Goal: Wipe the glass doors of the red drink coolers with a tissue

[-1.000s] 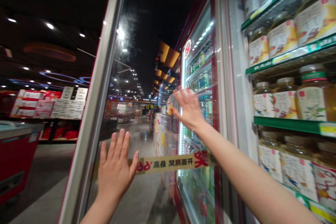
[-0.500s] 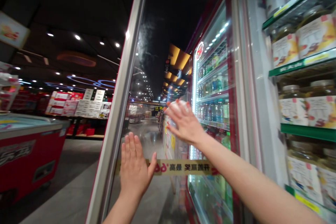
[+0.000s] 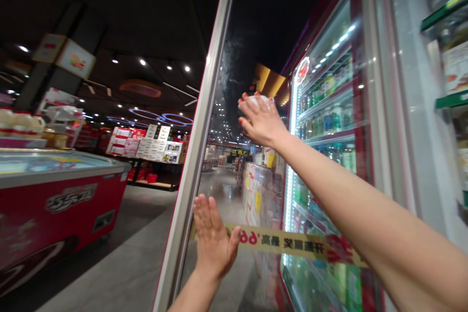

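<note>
An open glass cooler door (image 3: 216, 83) with a grey metal frame stands in front of me. My left hand (image 3: 214, 241) lies flat against the lower part of the glass, fingers stretched, near the door's left frame. Higher up, my right hand (image 3: 263, 122) presses a white cloth (image 3: 260, 101) to the pane; its edges show around and between the fingers. Cloudy smears (image 3: 229, 53) mark the glass left of the cloth. A gold sticker strip (image 3: 281, 243) with mirrored lettering crosses the door just beside my left hand.
Through the glass, a lit drinks fridge (image 3: 321, 122) is visible. At right are cooler shelves (image 3: 451, 100) with large labelled jars. A red chest freezer (image 3: 73, 204) stands on the left, with stacked boxes (image 3: 155, 144) behind it and grey floor (image 3: 131, 243) between.
My right hand has moved up the glass with the white cloth. The left hand stays flat on the pane. The view has turned left, shifting the door rightward.
</note>
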Available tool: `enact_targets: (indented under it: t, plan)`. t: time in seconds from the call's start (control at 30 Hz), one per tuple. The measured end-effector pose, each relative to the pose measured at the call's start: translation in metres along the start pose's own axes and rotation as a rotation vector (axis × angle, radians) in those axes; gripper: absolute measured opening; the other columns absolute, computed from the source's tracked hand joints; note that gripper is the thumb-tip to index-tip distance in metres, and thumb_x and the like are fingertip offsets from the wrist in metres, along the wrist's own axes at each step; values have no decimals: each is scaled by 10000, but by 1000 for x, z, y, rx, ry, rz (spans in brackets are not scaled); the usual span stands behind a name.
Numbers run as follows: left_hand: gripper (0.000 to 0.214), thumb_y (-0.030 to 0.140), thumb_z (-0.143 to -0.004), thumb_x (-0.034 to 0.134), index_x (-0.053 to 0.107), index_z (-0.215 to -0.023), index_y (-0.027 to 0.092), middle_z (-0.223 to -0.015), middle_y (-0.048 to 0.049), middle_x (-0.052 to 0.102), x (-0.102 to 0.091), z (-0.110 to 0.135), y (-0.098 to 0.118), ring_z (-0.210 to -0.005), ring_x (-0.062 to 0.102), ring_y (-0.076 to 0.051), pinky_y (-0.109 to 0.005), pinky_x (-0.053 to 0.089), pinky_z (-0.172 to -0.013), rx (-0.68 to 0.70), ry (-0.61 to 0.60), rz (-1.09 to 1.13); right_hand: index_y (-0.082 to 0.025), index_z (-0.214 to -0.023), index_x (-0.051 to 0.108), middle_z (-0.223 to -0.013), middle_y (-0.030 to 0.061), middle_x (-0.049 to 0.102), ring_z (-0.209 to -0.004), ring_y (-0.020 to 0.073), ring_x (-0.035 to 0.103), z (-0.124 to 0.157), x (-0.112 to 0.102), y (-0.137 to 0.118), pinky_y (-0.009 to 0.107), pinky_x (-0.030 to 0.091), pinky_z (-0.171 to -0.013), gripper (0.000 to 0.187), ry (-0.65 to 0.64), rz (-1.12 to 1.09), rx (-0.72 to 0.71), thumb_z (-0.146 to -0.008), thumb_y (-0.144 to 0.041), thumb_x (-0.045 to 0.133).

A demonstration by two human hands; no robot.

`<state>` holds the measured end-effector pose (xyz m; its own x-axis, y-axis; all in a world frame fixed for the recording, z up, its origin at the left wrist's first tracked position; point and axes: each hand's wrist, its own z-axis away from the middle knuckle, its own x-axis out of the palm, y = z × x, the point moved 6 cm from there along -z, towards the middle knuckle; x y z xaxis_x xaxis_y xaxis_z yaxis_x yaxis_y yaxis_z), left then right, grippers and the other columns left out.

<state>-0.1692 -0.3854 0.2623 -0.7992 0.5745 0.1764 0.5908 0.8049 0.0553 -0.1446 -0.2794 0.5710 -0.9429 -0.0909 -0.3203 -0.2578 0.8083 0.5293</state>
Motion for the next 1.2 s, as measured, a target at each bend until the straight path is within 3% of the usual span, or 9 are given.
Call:
enact_targets:
  t: [0.1, 0.17, 0.27, 0.5, 0.73, 0.9, 0.97, 1.1, 1.2]
  plan:
    - [921, 535, -1090, 431, -54, -1758, 126, -1854, -179, -138, -2, 3, -1, -1736, -123, -313, -592, 14, -1417, -2, 5, 14, -216, -1743, 256, -1849, 53, 162, -1726, 350, 49, 10, 12, -19, 687, 8, -1392, 846, 49, 57, 8, -1058, -685, 418]
    - [925, 522, -1090, 436, -79, -1757, 141, -1849, -175, -170, -3, 8, -3, -1732, -145, -317, -610, 10, -1413, -40, 11, 33, -290, -1698, 390, -1814, -34, 284, -1713, 234, 174, 52, 37, -72, 451, 62, -1433, 930, -50, 47, -318, -955, -832, 531]
    - [932, 519, -1090, 437, -118, -1754, 172, -1846, -182, -181, -3, 15, -7, -1731, -146, -342, -676, 32, -1399, -107, -4, 41, -192, -1685, 412, -1787, 20, 350, -1694, 203, 243, 100, 57, -121, 424, 62, -1433, 898, -140, 1, -737, -1000, -766, 501]
    - [928, 541, -1087, 442, -68, -1761, 157, -1858, -185, -114, -1, 11, -12, -1736, -121, -332, -641, 27, -1407, -55, -28, 45, -112, -1724, 268, -1842, 126, 117, -1725, 351, 53, -36, 18, -31, 675, 14, -1395, 828, 8, 21, 137, -1086, -626, 383]
    - [869, 511, -1109, 435, 28, -1760, 104, -1865, -156, -101, -10, -1, -4, -1740, -107, -244, -424, -41, -1409, 30, 85, 109, -74, -1708, 303, -1822, 140, 242, -1713, 305, 173, 65, 63, -102, 520, 90, -1430, 925, -43, 18, -517, -1043, -704, 429]
    - [782, 480, -1132, 396, 87, -1765, 139, -1874, -118, -40, -18, -21, 1, -1745, -41, -221, -378, 19, -1410, 34, 73, 131, -167, -1712, 294, -1843, 145, 165, -1712, 410, 106, 0, 27, -14, 772, 95, -1355, 763, 112, 46, 71, -1097, -614, 368]
    - [730, 389, -1129, 432, 140, -1766, 183, -1877, -88, 39, -19, -31, -2, -1745, 17, -218, -377, 69, -1412, 54, 58, 130, -180, -1711, 300, -1843, 128, 175, -1711, 421, 88, 0, 26, -15, 812, 84, -1335, 688, 159, 57, 171, -1116, -522, 347]
    - [752, 240, -1091, 491, 159, -1764, 193, -1856, -79, 157, -12, -39, -15, -1740, 71, -198, -389, 75, -1419, 100, 19, 38, -241, -1717, 337, -1814, 3, 307, -1719, 271, 139, 110, 61, -89, 597, 106, -1430, 658, 34, 55, -313, -1105, -470, 415]
    - [770, 308, -1074, 549, 211, -1757, 200, -1830, -81, 239, -2, -32, -17, -1737, 107, -214, -417, 68, -1426, 191, -78, -44, -286, -1741, 281, -1798, -10, 343, -1712, 257, 176, 202, 62, -75, 586, 88, -1434, 706, -17, 80, -302, -1088, -480, 468]
